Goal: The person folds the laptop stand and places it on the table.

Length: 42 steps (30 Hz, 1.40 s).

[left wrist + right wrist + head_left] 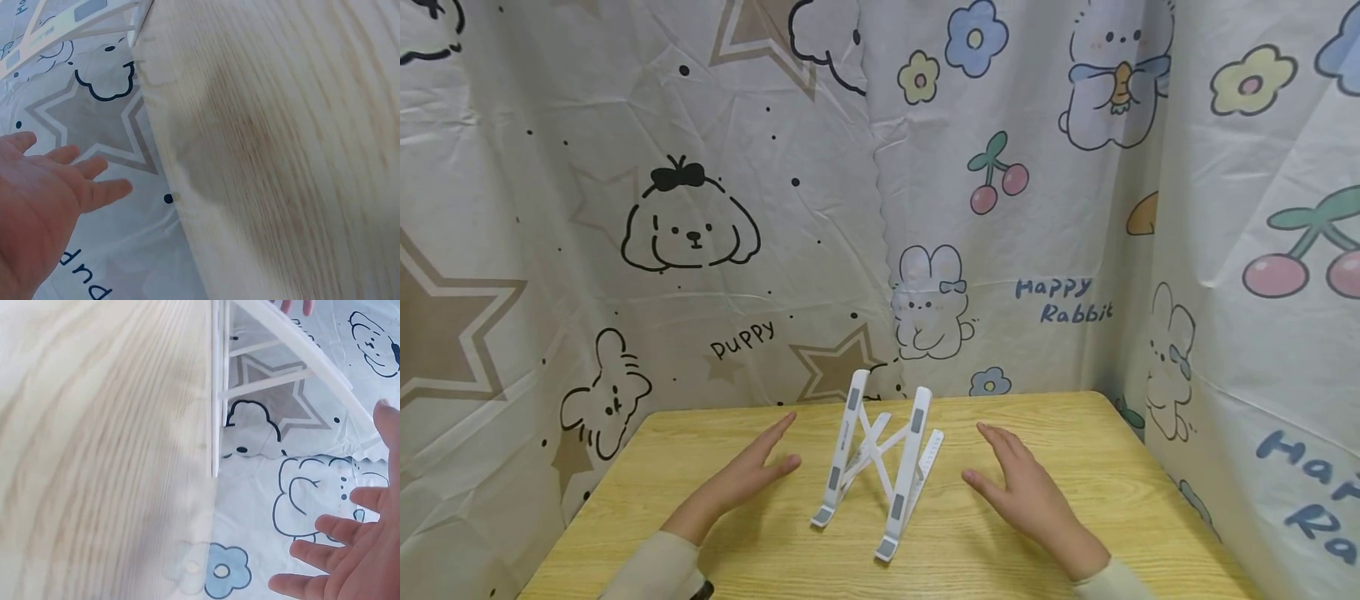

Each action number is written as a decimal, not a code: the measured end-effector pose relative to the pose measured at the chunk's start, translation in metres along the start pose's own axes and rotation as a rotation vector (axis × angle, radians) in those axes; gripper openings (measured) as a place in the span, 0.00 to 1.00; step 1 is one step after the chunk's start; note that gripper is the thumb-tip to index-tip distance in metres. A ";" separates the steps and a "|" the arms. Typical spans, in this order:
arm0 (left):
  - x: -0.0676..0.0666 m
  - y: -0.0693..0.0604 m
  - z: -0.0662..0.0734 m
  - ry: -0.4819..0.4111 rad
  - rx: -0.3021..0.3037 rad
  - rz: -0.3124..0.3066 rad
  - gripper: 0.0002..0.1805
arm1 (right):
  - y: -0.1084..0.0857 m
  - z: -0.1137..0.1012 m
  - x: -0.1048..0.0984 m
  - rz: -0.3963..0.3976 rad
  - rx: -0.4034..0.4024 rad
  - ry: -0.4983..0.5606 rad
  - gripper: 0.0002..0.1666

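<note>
White folding stand (908, 462) up on the bench, a hand either side, neither one touching it

So the stand's sitting opened out around the middle of the wood-grain bench (760, 554), two long rails tilted up with crossed braces between them and grey patches (898, 506) along the rails. Left hand (741, 479) is just off one side, right hand (1030, 492) off the other, both wide with fingers pretty straight, thumbs apart, nothing in them. Pale sleeves (658, 571) on both arms, and there's a cartoon-print cloth (820, 250) hanging behind, puppies on one part, rabbits on the other.
</note>
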<state>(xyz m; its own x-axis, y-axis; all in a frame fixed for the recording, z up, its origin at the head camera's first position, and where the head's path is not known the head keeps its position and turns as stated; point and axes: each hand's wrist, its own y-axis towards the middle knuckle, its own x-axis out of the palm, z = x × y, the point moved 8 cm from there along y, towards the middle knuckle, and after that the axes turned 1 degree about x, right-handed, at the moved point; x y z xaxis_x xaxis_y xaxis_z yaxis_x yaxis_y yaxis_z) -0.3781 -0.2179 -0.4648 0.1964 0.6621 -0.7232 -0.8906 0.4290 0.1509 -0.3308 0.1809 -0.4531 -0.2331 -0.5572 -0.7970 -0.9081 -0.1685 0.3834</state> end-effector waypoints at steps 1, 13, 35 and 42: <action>0.001 0.001 0.000 -0.014 -0.008 0.001 0.43 | 0.000 0.000 0.001 -0.005 0.015 0.019 0.47; 0.010 0.012 0.002 -0.196 -0.016 0.004 0.37 | -0.002 -0.006 0.011 -0.053 0.129 0.266 0.40; 0.035 0.031 0.000 -0.419 -0.070 -0.119 0.33 | -0.004 -0.013 0.047 -0.099 0.319 0.737 0.29; 0.041 0.037 -0.003 -0.469 -0.088 -0.147 0.33 | -0.003 -0.020 0.063 -0.145 0.323 0.840 0.30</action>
<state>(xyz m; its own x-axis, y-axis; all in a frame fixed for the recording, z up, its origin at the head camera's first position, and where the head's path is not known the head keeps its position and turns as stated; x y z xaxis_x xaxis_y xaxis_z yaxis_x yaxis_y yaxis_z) -0.4041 -0.1766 -0.4914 0.4678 0.8124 -0.3481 -0.8670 0.4983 -0.0021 -0.3353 0.1303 -0.4950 0.1056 -0.9786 -0.1768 -0.9915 -0.1171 0.0558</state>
